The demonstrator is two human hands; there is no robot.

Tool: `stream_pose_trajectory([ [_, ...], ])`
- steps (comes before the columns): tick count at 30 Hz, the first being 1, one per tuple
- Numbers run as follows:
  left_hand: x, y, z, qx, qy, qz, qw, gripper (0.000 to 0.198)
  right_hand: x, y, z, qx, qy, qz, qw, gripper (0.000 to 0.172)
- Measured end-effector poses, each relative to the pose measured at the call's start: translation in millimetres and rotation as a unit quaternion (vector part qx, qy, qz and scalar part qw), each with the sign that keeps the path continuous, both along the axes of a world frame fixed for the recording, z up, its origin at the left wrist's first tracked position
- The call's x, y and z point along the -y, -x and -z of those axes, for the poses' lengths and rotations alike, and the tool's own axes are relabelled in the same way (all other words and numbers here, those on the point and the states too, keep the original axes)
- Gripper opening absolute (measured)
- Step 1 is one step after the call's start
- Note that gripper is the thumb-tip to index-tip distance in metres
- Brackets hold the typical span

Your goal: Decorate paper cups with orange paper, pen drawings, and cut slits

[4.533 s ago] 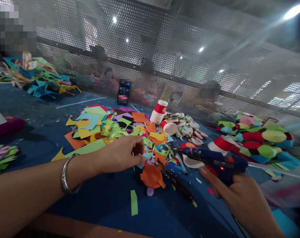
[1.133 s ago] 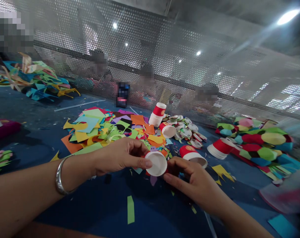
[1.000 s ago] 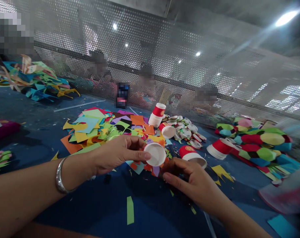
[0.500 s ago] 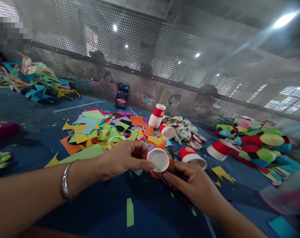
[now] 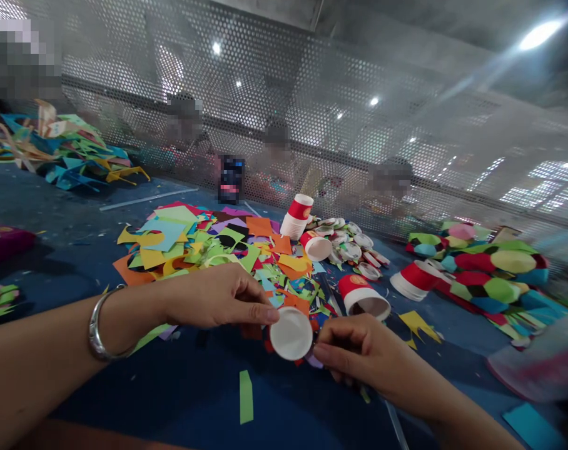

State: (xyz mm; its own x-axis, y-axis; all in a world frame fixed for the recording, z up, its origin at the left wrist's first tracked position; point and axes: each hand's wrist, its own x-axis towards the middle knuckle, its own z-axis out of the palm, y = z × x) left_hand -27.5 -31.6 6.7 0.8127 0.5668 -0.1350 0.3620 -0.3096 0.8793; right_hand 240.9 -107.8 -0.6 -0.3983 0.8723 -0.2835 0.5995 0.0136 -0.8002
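Note:
My left hand (image 5: 218,303) pinches the rim of a small white paper cup (image 5: 291,333), its open mouth facing me. Coloured paper pieces stick out from behind the cup. My right hand (image 5: 363,353) closes its fingertips on the cup's right side and the paper behind it. A silver bangle (image 5: 99,325) sits on my left wrist. Both hands hover just above the blue table (image 5: 194,394), in front of a heap of coloured paper scraps (image 5: 209,247).
Red-and-white paper cups (image 5: 361,295) lie on their sides right of the scraps, with a stack (image 5: 297,216) and cut cup bottoms (image 5: 349,244) behind. Coloured paper balls (image 5: 490,269) pile at right. A green strip (image 5: 245,397) lies near me. A perforated metal screen (image 5: 312,112) backs the table, with people behind it.
The glue gun that my right hand held earlier is out of view. Both hands now hold the white cup, which has dropped lower and nearer to me over the last half second.

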Motion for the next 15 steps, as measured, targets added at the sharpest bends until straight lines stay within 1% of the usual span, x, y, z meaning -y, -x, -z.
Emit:
stream_pose_trajectory([
  [2,-2,1,2.9,-0.024,-0.063,-0.037,0.997,0.04,1,-2,-2.3,0.025,-0.008,0.003,1.0,0.036],
  [3,-2,1,4.9,-0.029,-0.098,-0.068,0.992,0.043,1,-3,-4.2,0.04,-0.029,0.009,0.999,0.037],
  [5,-4,1,8.4,-0.032,-0.159,-0.121,0.979,0.045,4,-6,-9.2,0.08,-0.093,0.022,0.992,0.036],
  [7,-4,0,10.1,-0.027,-0.202,-0.149,0.968,0.041,9,-10,-15.0,0.131,-0.165,0.027,0.977,0.035],
  [9,-3,-1,10.1,-0.021,-0.221,-0.155,0.963,0.034,17,-17,-18.7,0.181,-0.211,0.03,0.96,0.032],
  [11,-1,-1,9.6,-0.012,-0.234,-0.15,0.961,0.028,27,-28,-17.9,0.221,-0.21,0.038,0.952,0.03],
  [13,2,-3,10.0,0.002,-0.259,-0.136,0.956,0.023,38,-42,-11.9,0.249,-0.201,0.031,0.947,0.027],
  [15,6,-5,11.6,0.017,-0.298,-0.114,0.948,0.021,50,-59,-2.5,0.261,-0.215,0.055,0.939,0.023],
])
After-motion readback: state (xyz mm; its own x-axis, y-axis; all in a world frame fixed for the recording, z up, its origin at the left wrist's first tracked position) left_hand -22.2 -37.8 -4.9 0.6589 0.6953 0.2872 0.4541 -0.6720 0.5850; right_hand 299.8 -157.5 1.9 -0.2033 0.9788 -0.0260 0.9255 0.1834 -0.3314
